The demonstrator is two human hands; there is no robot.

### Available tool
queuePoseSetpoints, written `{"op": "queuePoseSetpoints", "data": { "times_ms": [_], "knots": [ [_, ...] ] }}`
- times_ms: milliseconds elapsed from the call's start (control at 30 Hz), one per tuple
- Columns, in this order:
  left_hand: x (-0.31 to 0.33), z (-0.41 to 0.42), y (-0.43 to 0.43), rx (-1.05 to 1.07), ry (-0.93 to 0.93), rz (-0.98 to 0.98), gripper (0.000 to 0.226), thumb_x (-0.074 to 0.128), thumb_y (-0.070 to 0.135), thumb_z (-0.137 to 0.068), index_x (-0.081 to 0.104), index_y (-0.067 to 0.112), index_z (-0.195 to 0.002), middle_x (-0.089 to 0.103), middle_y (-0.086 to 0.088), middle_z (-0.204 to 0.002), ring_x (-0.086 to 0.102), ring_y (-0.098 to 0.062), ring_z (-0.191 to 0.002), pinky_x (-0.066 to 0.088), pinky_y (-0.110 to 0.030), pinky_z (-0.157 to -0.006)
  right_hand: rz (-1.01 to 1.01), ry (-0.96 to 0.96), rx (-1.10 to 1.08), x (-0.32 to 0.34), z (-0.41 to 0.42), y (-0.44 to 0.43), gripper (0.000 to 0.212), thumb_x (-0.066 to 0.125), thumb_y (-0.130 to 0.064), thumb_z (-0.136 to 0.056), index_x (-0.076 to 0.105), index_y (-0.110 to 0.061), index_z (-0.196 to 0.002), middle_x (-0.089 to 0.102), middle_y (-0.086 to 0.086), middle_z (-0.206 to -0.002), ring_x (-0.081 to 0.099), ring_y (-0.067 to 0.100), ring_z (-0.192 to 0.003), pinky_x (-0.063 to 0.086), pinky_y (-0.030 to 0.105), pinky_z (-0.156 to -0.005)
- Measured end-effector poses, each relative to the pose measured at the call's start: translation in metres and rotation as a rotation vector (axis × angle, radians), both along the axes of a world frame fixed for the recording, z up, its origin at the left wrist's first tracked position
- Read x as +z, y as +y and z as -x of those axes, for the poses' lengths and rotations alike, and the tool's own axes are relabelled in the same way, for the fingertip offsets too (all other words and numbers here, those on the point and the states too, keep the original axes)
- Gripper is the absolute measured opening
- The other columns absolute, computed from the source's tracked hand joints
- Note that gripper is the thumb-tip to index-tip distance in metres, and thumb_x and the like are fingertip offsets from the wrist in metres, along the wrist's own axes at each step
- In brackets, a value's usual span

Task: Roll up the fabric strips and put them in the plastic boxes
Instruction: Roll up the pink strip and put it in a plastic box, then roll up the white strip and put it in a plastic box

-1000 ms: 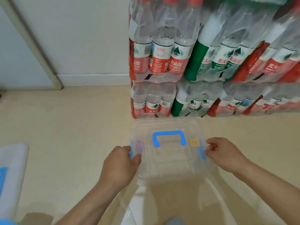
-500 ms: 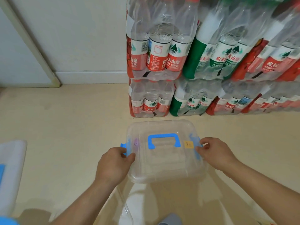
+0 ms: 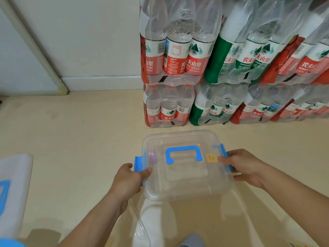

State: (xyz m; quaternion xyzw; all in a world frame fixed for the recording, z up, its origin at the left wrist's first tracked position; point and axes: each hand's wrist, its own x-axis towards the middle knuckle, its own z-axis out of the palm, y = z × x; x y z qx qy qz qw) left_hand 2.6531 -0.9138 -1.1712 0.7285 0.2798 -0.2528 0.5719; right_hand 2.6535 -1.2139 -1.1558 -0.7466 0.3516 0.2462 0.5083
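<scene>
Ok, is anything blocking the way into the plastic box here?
Yes: the clear lid covers the plastic box. The left hand and right hand hold its blue side latches directly, nothing between. No fabric strips are in view.

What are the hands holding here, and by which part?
A clear plastic box, by its sides: left hand grips the left blue latch, right hand the right blue latch.

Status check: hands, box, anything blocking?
Left hand and right hand both grip clear box at its blue side latches. Lid on, no fabric strips in view. Water bottle packs close behind, apart.
</scene>
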Motion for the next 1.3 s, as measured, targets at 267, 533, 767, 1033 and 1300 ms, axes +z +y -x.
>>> {"op": "queuePoseSetpoints", "data": {
  "times_ms": [267, 533, 767, 1033, 1300],
  "knots": [
    [0.005, 0.0, -0.012, -0.327, -0.305, -0.54, 0.009, 0.062, 0.031, -0.086, 0.062, 0.024, -0.081, 0.069, 0.005, -0.076, 0.065, -0.021, -0.078, 0.048, -0.03, -0.067, 0.487, -0.078, 0.256, 0.001, -0.005, 0.023, 0.021, 0.051, -0.018, -0.094, 0.062, -0.002, -0.102, 0.065, 0.017, -0.095, 0.062, 0.03, -0.081, 0.05, 0.035, -0.068],
    [0.011, 0.003, -0.019, -0.61, -0.376, -0.804, 0.022, 0.044, 0.033, -0.095, 0.042, 0.014, -0.084, 0.064, -0.006, -0.088, 0.061, -0.029, -0.086, 0.038, -0.032, -0.066, 0.612, 0.025, 0.453, 0.0, -0.004, 0.029, 0.018, 0.037, -0.022, -0.098, 0.047, -0.008, -0.096, 0.053, 0.006, -0.088, 0.05, 0.017, -0.071, 0.036, 0.027, -0.055],
    [0.022, 0.033, -0.011, -0.364, -0.4, -0.643, 0.046, 0.049, 0.025, -0.092, 0.042, 0.017, -0.136, 0.054, -0.002, -0.129, 0.058, -0.022, -0.109, 0.044, -0.032, -0.085, 0.636, -0.175, 0.404, 0.019, 0.019, 0.046, 0.051, 0.052, -0.024, -0.087, 0.038, -0.017, -0.135, 0.048, 0.012, -0.133, 0.047, 0.034, -0.117, 0.042, 0.038, -0.084],
    [0.032, 0.089, -0.007, -0.381, -0.466, -0.468, 0.028, 0.047, 0.007, -0.085, 0.068, 0.024, -0.082, 0.07, 0.004, -0.073, 0.064, -0.017, -0.07, 0.052, -0.032, -0.071, 0.787, -0.722, 0.676, 0.045, 0.096, 0.066, 0.043, 0.058, -0.005, -0.076, 0.062, -0.015, -0.118, 0.062, 0.009, -0.118, 0.06, 0.034, -0.103, 0.046, 0.044, -0.08],
    [0.05, 0.135, -0.015, -0.872, -0.3, -0.358, 0.025, 0.05, 0.01, -0.085, 0.068, 0.026, -0.088, 0.063, 0.007, -0.07, 0.056, -0.009, -0.062, 0.042, -0.018, -0.056, 0.673, -0.199, 1.274, 0.081, 0.175, 0.08, 0.036, 0.042, -0.025, -0.094, 0.049, -0.03, -0.129, 0.056, -0.001, -0.123, 0.052, 0.021, -0.115, 0.043, 0.031, -0.091]
  ]
}}
